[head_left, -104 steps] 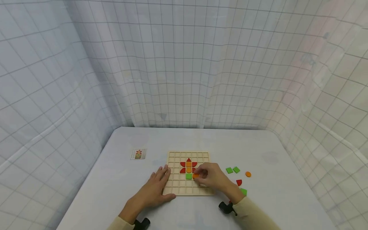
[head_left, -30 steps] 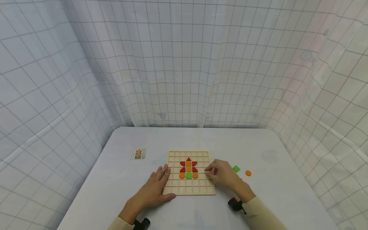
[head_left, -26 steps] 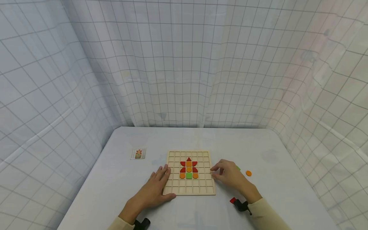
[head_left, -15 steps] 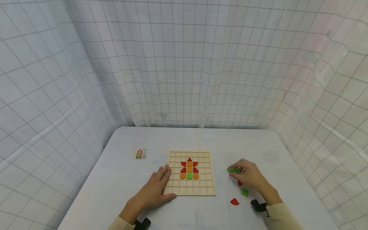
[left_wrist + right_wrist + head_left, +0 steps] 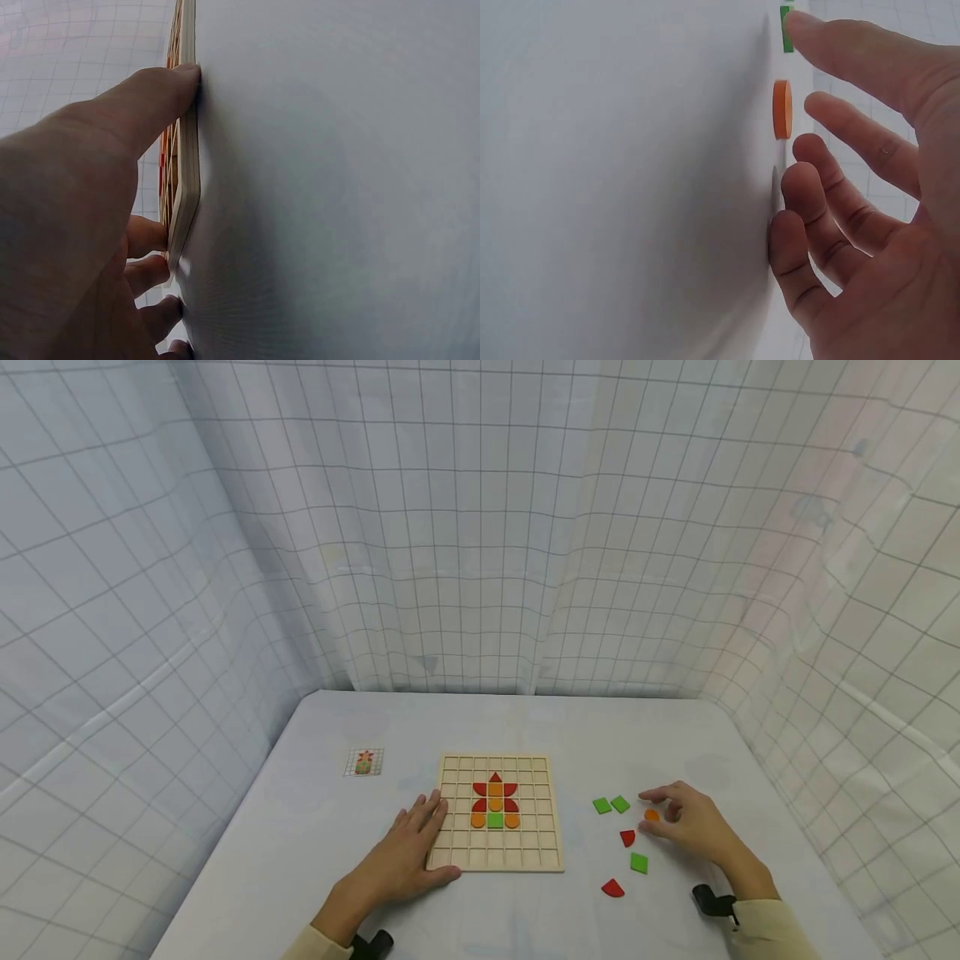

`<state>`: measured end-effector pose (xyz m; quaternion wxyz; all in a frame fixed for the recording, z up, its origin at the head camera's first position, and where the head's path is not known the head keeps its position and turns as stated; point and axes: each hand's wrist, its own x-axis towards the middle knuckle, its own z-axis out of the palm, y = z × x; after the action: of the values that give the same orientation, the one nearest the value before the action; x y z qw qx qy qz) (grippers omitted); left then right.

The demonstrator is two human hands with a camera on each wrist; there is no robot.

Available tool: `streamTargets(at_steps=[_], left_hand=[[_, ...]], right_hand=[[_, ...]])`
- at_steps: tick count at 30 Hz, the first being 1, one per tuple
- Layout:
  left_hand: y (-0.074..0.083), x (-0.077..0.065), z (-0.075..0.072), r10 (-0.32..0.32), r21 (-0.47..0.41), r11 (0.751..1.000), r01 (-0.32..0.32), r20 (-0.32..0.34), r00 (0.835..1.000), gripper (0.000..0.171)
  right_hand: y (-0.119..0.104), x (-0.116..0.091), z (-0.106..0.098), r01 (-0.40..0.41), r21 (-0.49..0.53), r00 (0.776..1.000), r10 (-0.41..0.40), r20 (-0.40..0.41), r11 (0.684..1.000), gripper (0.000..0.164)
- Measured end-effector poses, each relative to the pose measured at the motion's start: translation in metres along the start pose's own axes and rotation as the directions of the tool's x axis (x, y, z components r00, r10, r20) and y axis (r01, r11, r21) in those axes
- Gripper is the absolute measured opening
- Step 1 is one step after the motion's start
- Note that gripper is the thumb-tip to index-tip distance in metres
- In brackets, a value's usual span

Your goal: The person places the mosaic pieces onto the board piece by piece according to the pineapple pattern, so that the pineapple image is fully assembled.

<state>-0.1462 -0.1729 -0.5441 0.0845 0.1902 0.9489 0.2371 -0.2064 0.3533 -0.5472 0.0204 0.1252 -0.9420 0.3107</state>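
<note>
Left hand [image 5: 401,853] spread against board [image 5: 531,840], right hand [image 5: 693,827] parted around orange disc [image 5: 651,815], contact unclear.

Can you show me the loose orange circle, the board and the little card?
Orange circle [image 5: 651,815], head view: middle of its top.
Board [image 5: 496,858], head view: bare squares near its front edge.
Card [image 5: 364,762], head view: middle of its printed picture.

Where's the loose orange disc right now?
In the head view, the loose orange disc lies on the right side of the table, by the right hand and just right of a green square.
</note>
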Motion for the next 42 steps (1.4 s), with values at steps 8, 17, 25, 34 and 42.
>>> streamTargets(at_steps=[8,17,25,34,42], left_hand=[[0.0007,-0.0001,-0.0008,0.001,0.000,1.000,-0.001,-0.002,1.000,0.117],[0.0013,-0.0002,-0.0013,-0.006,-0.007,1.000,0.006,0.002,1.000,0.117],[0.0000,0.0000,-0.0005,-0.012,-0.001,1.000,0.012,0.007,1.000,0.117],[0.0006,0.0002,-0.0014,-0.012,-0.006,1.000,0.012,0.003,1.000,0.117],[-0.0005,-0.0001,-0.0008,-0.007,-0.005,1.000,0.007,0.006,1.000,0.118]], right_hand=[[0.0052,-0.0007,-0.0013,-0.033,0.024,0.999,0.032,0.022,0.999,0.032],[0.0071,0.0009,-0.0015,-0.020,0.029,0.999,0.019,0.040,0.999,0.018],[0.0061,0.0012,-0.0004,-0.036,0.031,0.999,0.035,0.026,0.999,0.015],[0.0019,0.0005,-0.0009,-0.060,0.034,0.998,0.060,0.025,0.998,0.016],[-0.0008,-0.0001,-0.0021,-0.081,0.040,0.997,0.081,0.012,0.996,0.019]])
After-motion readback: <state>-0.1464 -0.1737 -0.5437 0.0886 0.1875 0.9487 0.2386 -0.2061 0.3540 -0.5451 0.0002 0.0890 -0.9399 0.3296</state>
